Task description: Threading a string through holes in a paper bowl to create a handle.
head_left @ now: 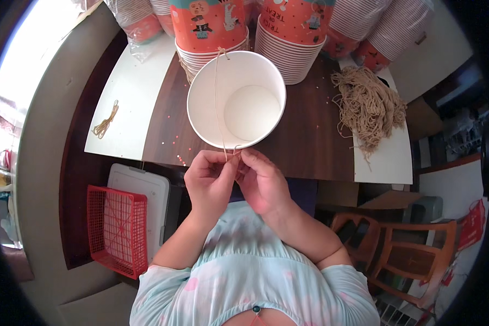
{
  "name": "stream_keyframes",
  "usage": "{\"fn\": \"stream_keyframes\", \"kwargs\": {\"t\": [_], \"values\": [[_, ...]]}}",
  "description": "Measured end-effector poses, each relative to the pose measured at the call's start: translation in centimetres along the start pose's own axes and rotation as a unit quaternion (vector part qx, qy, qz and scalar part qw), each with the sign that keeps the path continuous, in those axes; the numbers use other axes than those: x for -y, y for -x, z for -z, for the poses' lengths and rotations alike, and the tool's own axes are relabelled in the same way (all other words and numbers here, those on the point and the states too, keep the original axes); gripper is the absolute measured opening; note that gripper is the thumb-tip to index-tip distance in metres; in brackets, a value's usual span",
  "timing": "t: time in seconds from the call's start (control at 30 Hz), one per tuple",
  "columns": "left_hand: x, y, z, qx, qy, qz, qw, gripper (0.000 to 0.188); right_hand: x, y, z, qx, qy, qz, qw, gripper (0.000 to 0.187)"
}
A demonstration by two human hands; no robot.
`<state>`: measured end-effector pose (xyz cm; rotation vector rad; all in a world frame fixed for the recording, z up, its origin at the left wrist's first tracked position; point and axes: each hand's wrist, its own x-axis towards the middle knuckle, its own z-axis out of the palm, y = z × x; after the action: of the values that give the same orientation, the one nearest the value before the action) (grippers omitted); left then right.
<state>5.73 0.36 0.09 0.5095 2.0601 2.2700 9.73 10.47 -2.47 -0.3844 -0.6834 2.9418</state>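
Note:
A white-lined paper bucket (201, 108) lies tipped on the dark brown table (320, 141), its wide mouth facing me. A thin tan twine (217, 98) is knotted through a hole at the bucket's far rim and crosses the opening to the near rim. There, my left hand (207, 182) pinches the twine between thumb and fingers. My right hand (266, 182) is closed beside it, thumb and forefinger on the twine's end by the near rim. Both hands nearly touch each other just below the bucket. The exact knot or loop between the fingertips is too small to make out.
Nested orange buckets stand in a left stack (209, 32) and a right stack (293, 32), with plastic-wrapped stacks (141, 27) behind. A tangled twine pile (369, 103) lies right, a small twine bundle (107, 119) left. Below are a red basket (117, 231) and a wooden chair (418, 250).

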Motion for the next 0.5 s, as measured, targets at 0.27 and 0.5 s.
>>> {"fn": "stream_keyframes", "kwargs": {"t": [0.27,0.5], "values": [[0.3,-0.2,0.0,0.014,0.06,0.058,0.996,0.008,0.2,-0.1,0.1,0.031,0.016,0.001,0.999,0.021],[0.5,-0.5,0.1,0.033,-0.209,-0.188,0.959,0.012,0.7,0.3,-0.7,-0.046,0.037,0.006,0.998,0.021]]}}
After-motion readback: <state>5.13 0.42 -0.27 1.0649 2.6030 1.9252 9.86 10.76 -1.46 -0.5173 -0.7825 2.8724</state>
